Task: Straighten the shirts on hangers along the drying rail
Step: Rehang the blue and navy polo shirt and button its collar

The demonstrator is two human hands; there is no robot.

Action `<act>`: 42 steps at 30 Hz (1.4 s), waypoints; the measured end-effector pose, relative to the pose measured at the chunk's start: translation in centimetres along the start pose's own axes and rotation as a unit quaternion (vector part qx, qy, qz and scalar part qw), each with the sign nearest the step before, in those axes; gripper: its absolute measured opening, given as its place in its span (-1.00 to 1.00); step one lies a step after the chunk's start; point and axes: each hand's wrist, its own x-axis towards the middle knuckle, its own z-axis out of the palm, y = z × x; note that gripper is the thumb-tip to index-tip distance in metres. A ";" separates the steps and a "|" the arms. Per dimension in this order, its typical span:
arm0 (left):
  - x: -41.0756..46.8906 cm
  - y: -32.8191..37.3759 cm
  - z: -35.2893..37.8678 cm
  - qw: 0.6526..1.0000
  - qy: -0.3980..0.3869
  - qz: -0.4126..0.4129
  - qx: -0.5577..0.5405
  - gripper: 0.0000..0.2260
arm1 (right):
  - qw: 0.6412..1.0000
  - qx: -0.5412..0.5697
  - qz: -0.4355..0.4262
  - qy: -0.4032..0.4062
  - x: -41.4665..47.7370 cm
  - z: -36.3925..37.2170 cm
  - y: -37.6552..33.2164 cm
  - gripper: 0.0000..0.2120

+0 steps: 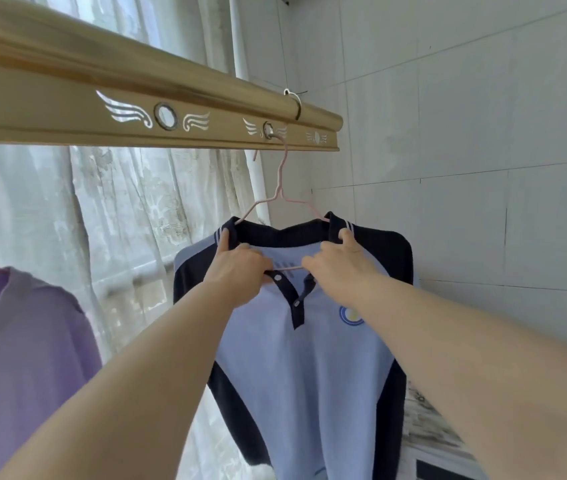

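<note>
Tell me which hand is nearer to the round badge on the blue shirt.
Right. The right hand holds the collar just above the badge; the left hand holds the collar's other side, beyond the button placket.

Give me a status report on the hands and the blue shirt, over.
Hands: left hand and right hand grip collar of blue polo shirt. Shirt on pink hanger, hooked in rail. Purple shirt hangs apart, nothing blocking.

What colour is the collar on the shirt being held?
The collar is dark navy with thin pale stripes at its tips, clearest in the head view.
</note>
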 end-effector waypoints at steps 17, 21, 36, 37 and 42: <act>0.4 0.5 -2.5 0.882 -0.117 -0.138 -0.436 -0.69 | 0.964 0.211 0.082 0.136 1.1 0.5 -1.5 -0.85; 0.1 1.0 -2.4 0.850 -0.090 -0.161 -0.494 -0.67 | 0.956 0.242 0.064 0.152 0.5 -0.2 -1.3 -0.90; -1.0 2.3 -3.9 0.818 -0.100 -0.103 -0.557 -0.82 | 0.964 0.225 0.041 0.138 -1.9 -1.3 -0.6 -0.75; -1.1 2.3 -3.9 0.819 -0.100 -0.099 -0.556 -0.81 | 0.963 0.221 0.040 0.145 -1.8 -1.5 -0.7 -0.74; -1.7 2.3 -4.3 0.804 -0.068 -0.130 -0.576 -0.85 | 0.939 0.300 0.057 0.159 -1.9 -2.2 -0.3 -0.80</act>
